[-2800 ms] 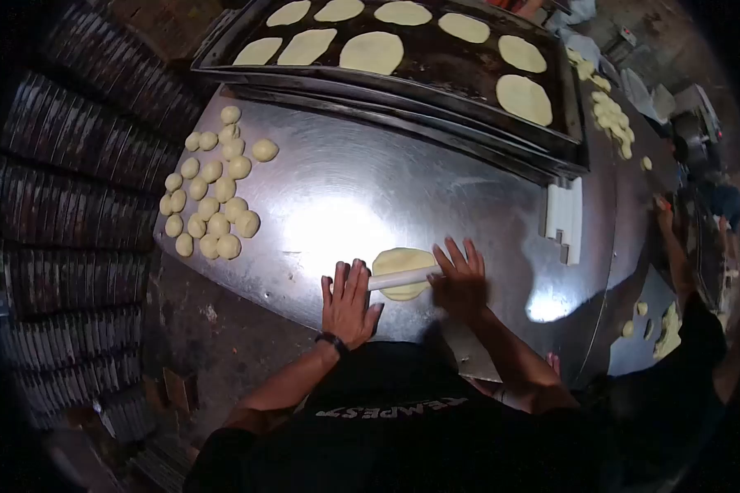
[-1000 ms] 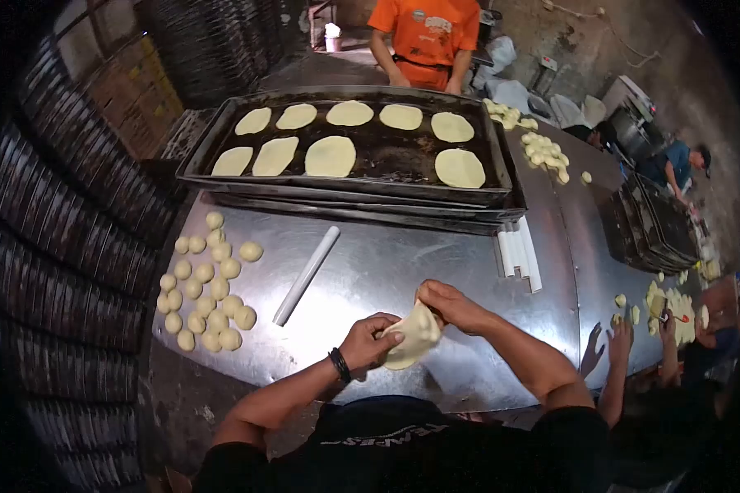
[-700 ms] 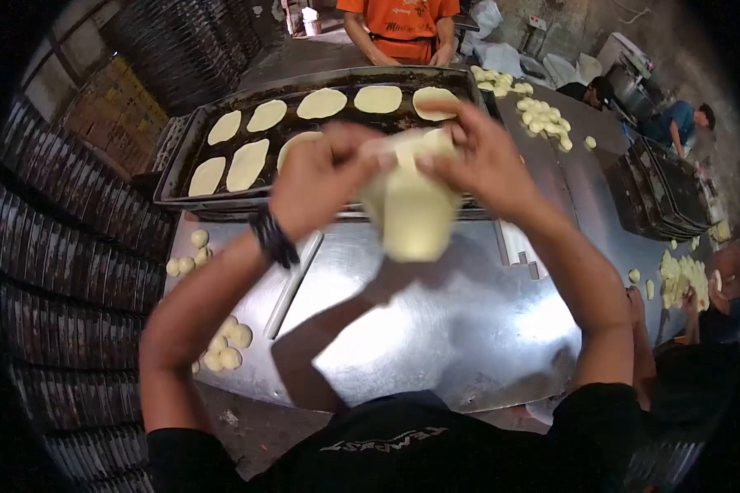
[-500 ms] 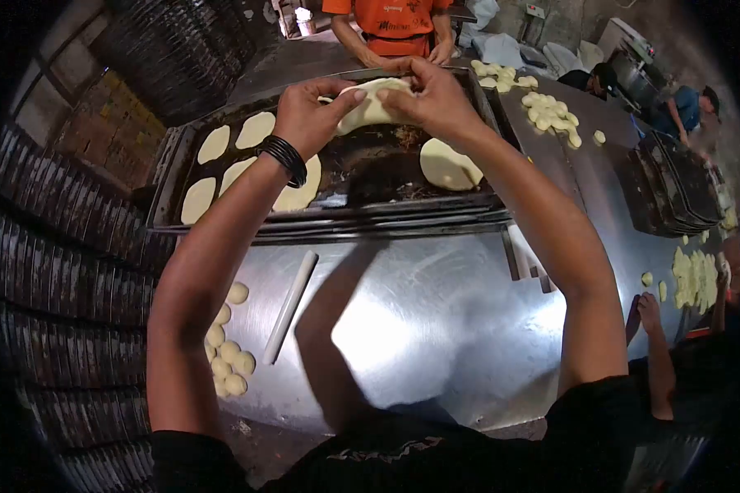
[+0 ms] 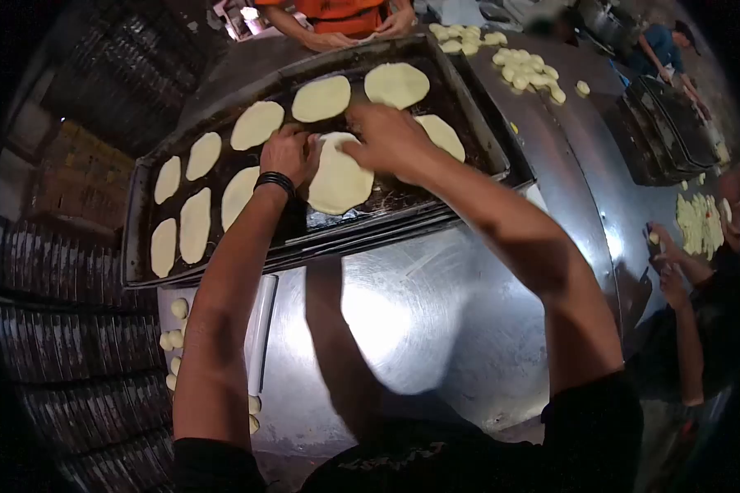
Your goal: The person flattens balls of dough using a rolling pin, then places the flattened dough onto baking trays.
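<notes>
On the head view, I see the near dough disc (image 5: 339, 182) lying mostly flat inside the black baking tray (image 5: 130, 238), right of its middle, close to the near rim. My left hand (image 5: 288, 156) is at the disc's far-left edge, fingers curled; I cannot tell whether they pinch the dough. My right hand (image 5: 390, 141) reaches over its far-right edge, blurred, thumb spread apart from the fingers.

From here, I'd judge light, even contact on both sides best, easing the edge down without tugging the disc longer. I'd lift the fingertips clear cleanly and keep a gap from the neighbouring right-hand disc (image 5: 441, 138), since soft dough could fold or stick.

On the counter (image 5: 469, 279), the white rolling pin (image 5: 261, 329) lies on the tray's near side, with dough balls (image 5: 179, 308) to its left.
</notes>
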`<state>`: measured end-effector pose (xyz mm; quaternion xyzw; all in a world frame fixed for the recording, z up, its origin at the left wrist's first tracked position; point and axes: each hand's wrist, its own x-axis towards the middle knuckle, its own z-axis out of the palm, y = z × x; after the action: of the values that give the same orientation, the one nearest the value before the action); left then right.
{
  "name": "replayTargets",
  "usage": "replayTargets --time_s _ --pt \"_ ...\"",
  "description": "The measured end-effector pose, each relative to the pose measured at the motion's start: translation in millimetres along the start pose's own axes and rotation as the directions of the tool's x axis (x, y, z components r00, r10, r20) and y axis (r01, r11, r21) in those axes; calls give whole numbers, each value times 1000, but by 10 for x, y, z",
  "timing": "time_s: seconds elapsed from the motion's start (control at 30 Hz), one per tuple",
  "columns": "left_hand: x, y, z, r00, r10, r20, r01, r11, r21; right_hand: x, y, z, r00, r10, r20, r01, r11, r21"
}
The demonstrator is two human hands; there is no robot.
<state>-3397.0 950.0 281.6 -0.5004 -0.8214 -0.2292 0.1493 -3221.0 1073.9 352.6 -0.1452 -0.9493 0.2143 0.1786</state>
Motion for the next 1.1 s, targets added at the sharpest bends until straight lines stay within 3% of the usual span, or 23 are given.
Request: replayTargets --time_s 0.03,0.1,0.13,0.17,0.23,0.27,0.3,0.37,0.4,0.43,0.5,0.57,0.6,0.63,0.73,0.83,0.9,0.97,1.0,1.1 --pt "-21 -56 -101 999 -31 17 31 999 23 -271 -31 -102 999 -34 38 29 991 127" --pt "-172 71 -563 997 -19 -79 16 999 -37 -902 -216 -394 940 70 334 -98 993 66" --pt "-309 149 -784 990 5 -139 -16 997 -75 -1196 -165 -286 996 -47 70 50 997 -53" --pt "-494 237 -989 980 21 -196 -43 993 -109 -1363 -43 -103 964 -197 -179 163 968 -192" --pt "-1047 504 -1253 904 -98 -416 8 977 -212 -1274 103 14 962 -172 -212 145 980 -136" --pt "-1350 615 -1263 823 -239 -516 127 962 -244 -1225 96 6 961 -160 -225 139 985 -105" --pt "-1619 622 -1226 703 -359 -614 227 932 -284 -1203 21 -97 917 -254 -307 229 967 -114" --pt "-2127 136 -789 365 -797 -481 460 604 -651 -1291 -224 -330 891 -317 -325 285 948 -142" --pt "-2080 397 -1041 158 -974 -163 382 212 -899 -1413 -387 -439 864 -346 -365 303 937 -172" --pt "-2040 815 -1573 265 -933 245 255 -178 -950 -1557 -531 -532 835 -374 -403 317 926 -204" --pt "-2107 721 -1772 359 -783 508 93 -511 -854 -1932 -656 -585 822 -386 -419 286 916 -282" --pt "-2238 514 -1706 538 -634 555 297 -474 -829 -2393 -789 -621 816 -381 -434 276 918 -286" --pt "-2311 451 -1646 426 -643 636 372 -517 -771 -2600 -828 -618 819 -362 -446 261 926 -274" --pt "-2394 644 -1726 394 -692 605 341 -501 -795 -2789 -870 -673 799 -386 -461 278 917 -285" --pt "-2980 1341 -2194 393 -798 457 280 -370 -886 -3383 -1039 -938 803 -388 -452 292 917 -271" --pt "-3818 2171 -2669 420 -855 305 156 -262 -952 -3908 -1045 -1107 813 -457 -362 410 890 -201" --pt "-4518 2581 -2800 366 -902 230 25 -237 -971 -4162 -1104 -1174 802 -534 -268 511 845 -157" --pt "-5161 2964 -2856 246 -956 157 -136 -195 -971 -4193 -1228 -1233 748 -637 -184 635 769 -81" --pt "-5059 3303 -2527 163 -977 138 -175 -166 -970 -3982 -777 -1216 711 -685 -158 692 722 -17" --pt "-5681 4125 -2433 0 -999 40 -434 -36 -900 -3789 -1079 -1305 468 -878 -104 883 457 108"
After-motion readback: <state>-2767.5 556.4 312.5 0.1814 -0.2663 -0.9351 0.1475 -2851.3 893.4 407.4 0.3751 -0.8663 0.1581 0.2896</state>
